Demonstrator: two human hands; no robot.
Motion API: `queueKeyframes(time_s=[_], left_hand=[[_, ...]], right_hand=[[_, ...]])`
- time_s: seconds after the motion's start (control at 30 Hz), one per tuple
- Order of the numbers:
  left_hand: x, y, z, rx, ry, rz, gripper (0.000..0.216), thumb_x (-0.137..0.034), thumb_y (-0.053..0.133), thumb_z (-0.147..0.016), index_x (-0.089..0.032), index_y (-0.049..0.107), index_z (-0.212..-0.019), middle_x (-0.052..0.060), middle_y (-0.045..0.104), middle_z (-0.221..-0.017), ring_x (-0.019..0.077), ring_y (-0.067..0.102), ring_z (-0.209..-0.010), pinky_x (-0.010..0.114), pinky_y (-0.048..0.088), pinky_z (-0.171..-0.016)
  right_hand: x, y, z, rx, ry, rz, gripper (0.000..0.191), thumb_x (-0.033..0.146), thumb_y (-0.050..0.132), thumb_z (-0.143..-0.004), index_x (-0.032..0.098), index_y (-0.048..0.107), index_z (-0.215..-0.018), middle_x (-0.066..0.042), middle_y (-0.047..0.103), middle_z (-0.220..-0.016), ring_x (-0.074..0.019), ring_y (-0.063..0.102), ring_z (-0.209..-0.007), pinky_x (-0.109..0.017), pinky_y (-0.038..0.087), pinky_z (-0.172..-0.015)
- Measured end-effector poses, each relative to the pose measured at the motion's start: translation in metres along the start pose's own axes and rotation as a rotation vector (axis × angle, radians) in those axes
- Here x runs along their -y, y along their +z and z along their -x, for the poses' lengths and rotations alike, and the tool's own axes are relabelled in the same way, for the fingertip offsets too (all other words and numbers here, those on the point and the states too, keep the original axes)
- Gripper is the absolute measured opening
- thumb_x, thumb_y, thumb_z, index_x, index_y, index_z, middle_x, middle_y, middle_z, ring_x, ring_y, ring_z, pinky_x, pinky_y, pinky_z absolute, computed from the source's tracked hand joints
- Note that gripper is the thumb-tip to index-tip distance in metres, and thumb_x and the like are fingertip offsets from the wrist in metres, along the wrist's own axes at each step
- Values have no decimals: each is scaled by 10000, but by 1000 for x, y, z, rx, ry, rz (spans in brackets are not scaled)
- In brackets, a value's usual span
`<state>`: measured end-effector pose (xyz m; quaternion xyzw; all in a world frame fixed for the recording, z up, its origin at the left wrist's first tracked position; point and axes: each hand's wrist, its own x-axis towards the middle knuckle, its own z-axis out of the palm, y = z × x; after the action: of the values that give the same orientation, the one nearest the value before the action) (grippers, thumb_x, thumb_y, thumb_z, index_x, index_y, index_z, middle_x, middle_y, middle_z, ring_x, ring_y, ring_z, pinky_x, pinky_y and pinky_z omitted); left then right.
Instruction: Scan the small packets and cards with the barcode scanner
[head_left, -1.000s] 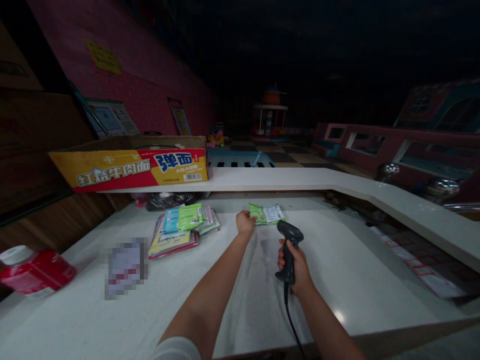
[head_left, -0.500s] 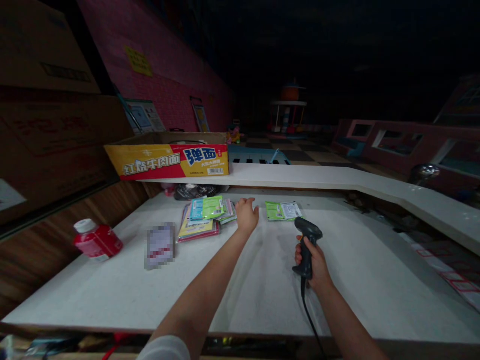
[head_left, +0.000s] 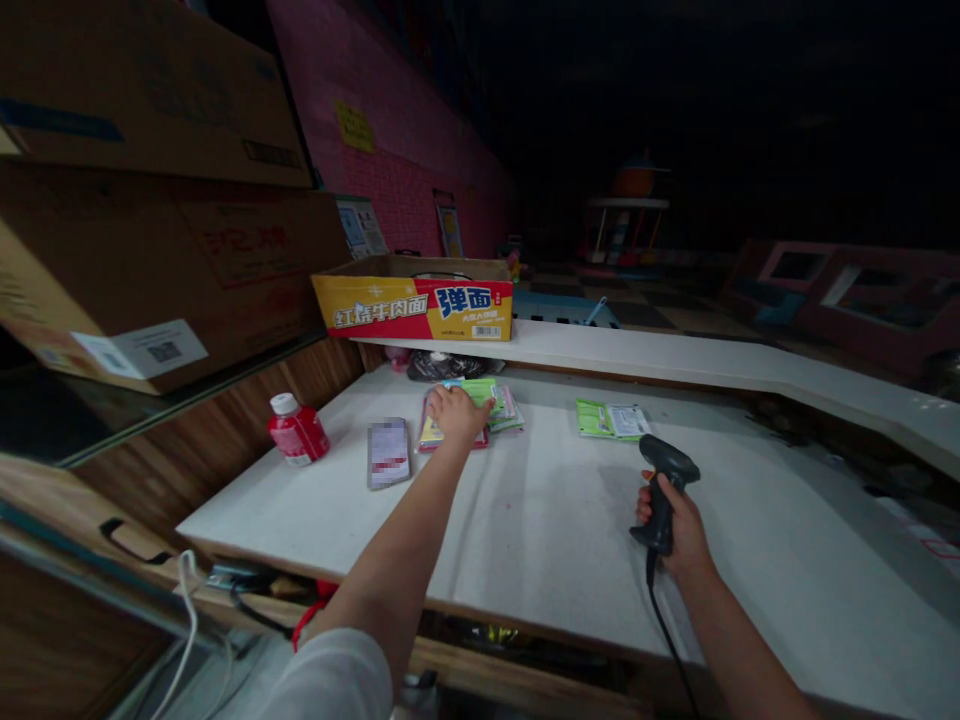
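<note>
My left hand is over a pile of flat packets, thumb and fingers apart. It covers much of the pile, and I cannot tell whether the fingertips press on the top packet. Green, yellow and pink packaging shows around it. My right hand is wrapped round the handle of a black barcode scanner, whose cable hangs down toward me. Beyond the scanner's head, a green and white packet lies apart on the white counter.
Left of the pile lie a phone with a blurred screen and a red bottle. An open yellow and red noodle carton stands on the raised ledge. Large cardboard boxes are stacked at the far left.
My left hand has moved left from beside the pile to over it. The view has turned left, bringing more of the stacked boxes into sight. My right hand keeps its hold on the barcode scanner.
</note>
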<state>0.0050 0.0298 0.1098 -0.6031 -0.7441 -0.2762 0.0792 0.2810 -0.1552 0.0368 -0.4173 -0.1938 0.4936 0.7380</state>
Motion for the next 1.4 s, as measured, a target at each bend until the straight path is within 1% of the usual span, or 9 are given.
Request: queueKeyframes(time_s=[0.43, 0.6, 0.7, 0.8, 0.9, 1.0, 1.1, 1.23, 1.4], left_hand=[[-8, -4, 1, 14, -71, 3, 628, -503, 672, -708, -40, 593, -1125, 246, 561, -1195, 379, 479, -1148, 436, 381, -931], [-10, -13, -5, 62, -79, 24, 433, -422, 603, -794, -78, 631, -1055, 229, 591, -1189, 365, 503, -1166, 435, 393, -934], [-14, -22, -10, 146, -42, 134, 301, -368, 542, -855, -110, 630, -981, 210, 650, -1079, 337, 581, -1086, 416, 427, -889], [-21, -22, -5, 170, 8, 376, 195, -320, 500, -893, -154, 578, -958, 144, 678, -926, 283, 647, -938, 377, 470, -801], [-30, -4, 16, 200, 38, 736, 138, -323, 514, -892, -185, 513, -904, 70, 643, -816, 229, 655, -789, 353, 515, -707], [-37, 28, 45, 440, -48, 1193, 184, -355, 551, -859, -209, 444, -894, -2, 591, -730, 185, 634, -640, 350, 550, -581], [-36, 59, 69, 614, -76, 1472, 304, -376, 640, -780, -218, 415, -909, -27, 591, -727, 164, 638, -646, 355, 577, -601], [-31, 83, 80, 563, -61, 1522, 346, -413, 672, -732, -201, 451, -893, 4, 599, -822, 173, 646, -729, 346, 588, -594], [-29, 90, 78, 519, -40, 1427, 274, -382, 627, -763, -196, 459, -875, 20, 566, -858, 179, 625, -754, 326, 584, -533]], right_hand=[[0, -1, 0, -4, -3, 19, 440, 442, 826, -629, 167, 640, -917, 27, 583, -559, -78, 495, -436, -163, 404, -401], [0, -1, 0, -11, -2, 21, 444, 445, 824, -632, 165, 638, -922, 24, 583, -563, -79, 492, -440, -165, 402, -402], [1, -1, 1, -4, -6, 27, 425, 444, 815, -646, 172, 638, -920, 27, 579, -569, -80, 491, -447, -166, 403, -402], [1, -1, 1, 5, -1, 26, 415, 447, 812, -649, 180, 635, -913, 31, 573, -577, -85, 489, -448, -176, 405, -395], [2, 0, 1, 9, -2, 26, 413, 451, 816, -639, 187, 631, -897, 37, 562, -580, -91, 488, -443, -192, 410, -386], [2, 0, 0, 6, -7, 30, 421, 452, 823, -627, 188, 628, -890, 40, 563, -578, -89, 492, -439, -189, 412, -384], [1, 2, 1, 3, -19, 49, 433, 460, 822, -626, 184, 627, -897, 42, 574, -570, -86, 492, -424, -182, 401, -370], [0, 5, 4, 40, -38, 106, 467, 480, 808, -643, 172, 637, -950, 40, 587, -566, -87, 487, -400, -186, 385, -351], [2, 9, 6, 51, -26, 147, 504, 487, 810, -636, 168, 646, -989, 41, 587, -566, -84, 483, -391, -185, 385, -349]])
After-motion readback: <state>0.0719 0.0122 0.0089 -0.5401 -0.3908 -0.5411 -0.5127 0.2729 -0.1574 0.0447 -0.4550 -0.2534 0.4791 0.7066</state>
